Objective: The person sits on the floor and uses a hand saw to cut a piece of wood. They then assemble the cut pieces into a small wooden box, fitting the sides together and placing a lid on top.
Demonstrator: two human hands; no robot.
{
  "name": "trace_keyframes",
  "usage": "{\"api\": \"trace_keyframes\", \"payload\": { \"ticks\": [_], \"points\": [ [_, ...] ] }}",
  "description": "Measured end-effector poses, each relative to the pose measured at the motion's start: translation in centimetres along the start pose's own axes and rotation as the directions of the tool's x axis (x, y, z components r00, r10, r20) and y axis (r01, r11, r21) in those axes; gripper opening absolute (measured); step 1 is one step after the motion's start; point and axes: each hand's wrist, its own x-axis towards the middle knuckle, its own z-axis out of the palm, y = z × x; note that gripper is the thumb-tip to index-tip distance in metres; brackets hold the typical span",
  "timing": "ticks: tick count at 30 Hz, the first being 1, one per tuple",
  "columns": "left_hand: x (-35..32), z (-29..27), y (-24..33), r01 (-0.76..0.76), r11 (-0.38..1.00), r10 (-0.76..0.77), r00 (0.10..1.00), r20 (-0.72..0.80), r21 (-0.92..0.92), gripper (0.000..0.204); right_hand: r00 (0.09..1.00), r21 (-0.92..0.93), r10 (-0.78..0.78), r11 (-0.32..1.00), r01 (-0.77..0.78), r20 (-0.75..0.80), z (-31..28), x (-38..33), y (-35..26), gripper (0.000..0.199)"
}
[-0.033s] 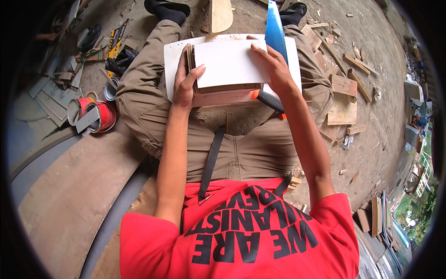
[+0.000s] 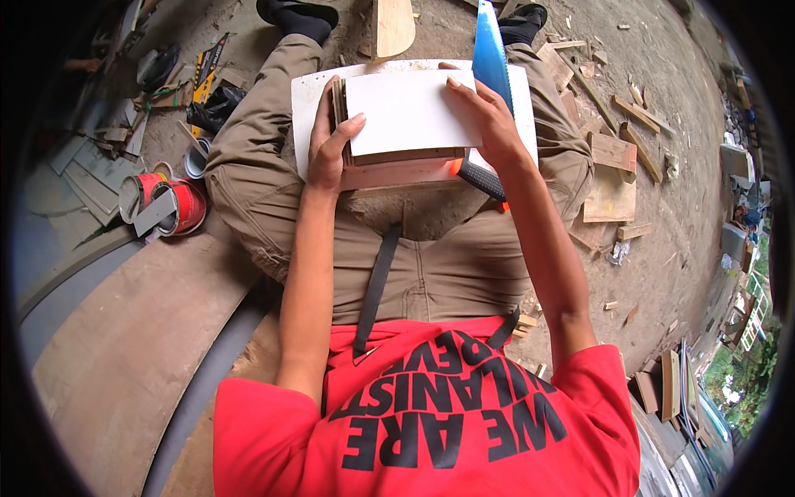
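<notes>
Squaring up a stack of thin wooden boards (image 2: pixel 397 157) under a white sheet (image 2: pixel 410 112) looks like the step in hand. The stack rests on a white panel (image 2: pixel 302 99) across the lap. The left hand (image 2: pixel 327 145) has its grip closed around the stack's left edge; the right hand (image 2: pixel 489 124) presses flat on top, holding nothing. Any next move wants both edges kept flush. A blue saw (image 2: pixel 490 54) lies partly hidden beneath.

Red short-sleeved shirt (image 2: pixel 431 422) with black lettering, lower centre; khaki trousers (image 2: pixel 414 265); black socks (image 2: pixel 300 18), possibly shoes, top edge.
</notes>
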Motion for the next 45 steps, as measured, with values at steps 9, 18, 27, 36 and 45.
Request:
{"api": "trace_keyframes", "payload": {
  "ticks": [9, 18, 27, 36, 45],
  "points": [
    [-0.1, 0.4, 0.1, -0.049, 0.999, 0.048, 0.999, -0.020, -0.009, 0.083, 0.991, -0.106, -0.131, 0.986, 0.131, 0.003, 0.2, 0.2, 0.3, 0.036],
    [0.2, 0.5, 0.0, -0.068, 0.998, 0.068, 0.997, -0.025, 0.010, 0.070, 0.997, -0.149, -0.072, 0.986, 0.076, 0.031, -0.7, 0.5, 0.8, 0.040],
    [0.6, 0.0, 0.0, -0.030, 0.997, 0.030, 1.000, -0.004, -0.064, 0.062, 0.992, 0.020, 0.035, 0.999, -0.032, -0.121, 1.3, 0.1, -0.2, 0.041],
    [0.8, -1.0, -0.2, -0.011, 1.000, 0.011, 1.000, 0.017, -0.003, 0.075, 0.993, 0.024, -0.054, 0.998, 0.057, -0.104, 1.2, -0.2, 0.4, 0.047],
    [0.3, -3.6, 0.0, -0.257, 0.918, 0.160, 0.937, 0.309, 0.304, 0.113, 0.995, 0.098, -0.060, 0.993, 0.068, -0.082, 1.5, -0.4, 0.1, 0.040]
  ]
}}
